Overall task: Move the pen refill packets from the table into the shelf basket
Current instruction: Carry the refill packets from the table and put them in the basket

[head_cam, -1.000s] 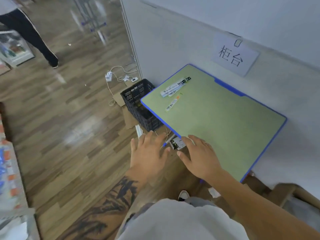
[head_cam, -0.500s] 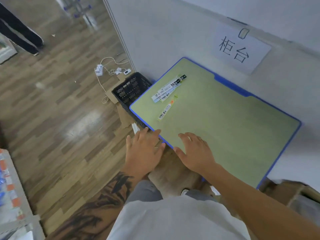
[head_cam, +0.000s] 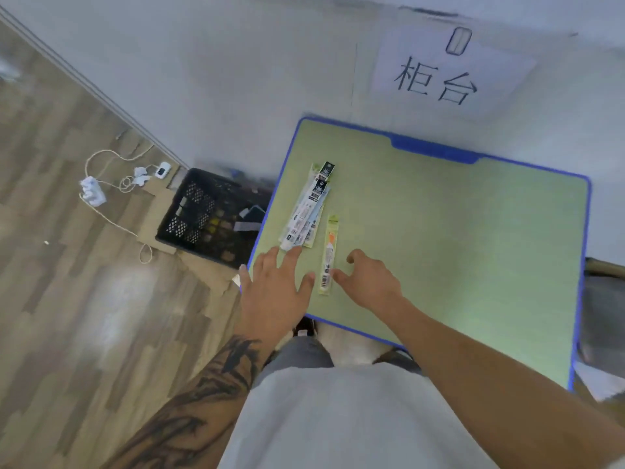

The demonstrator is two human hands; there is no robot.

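Head view: we find the overlapping stack of white pen refill packets (head_cam: 307, 208) and one yellow-edged orange refill packet (head_cam: 329, 255) lying on the green blue-rimmed table (head_cam: 456, 238); nothing moved yet. Left hand (head_cam: 275, 292) spread, right hand (head_cam: 367, 282) loosely curled beside the single packet

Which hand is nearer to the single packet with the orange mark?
The right hand. Its thumb tip touches or nearly touches the orange-marked packet from the right side. The left hand lies just left of it, with a small gap.
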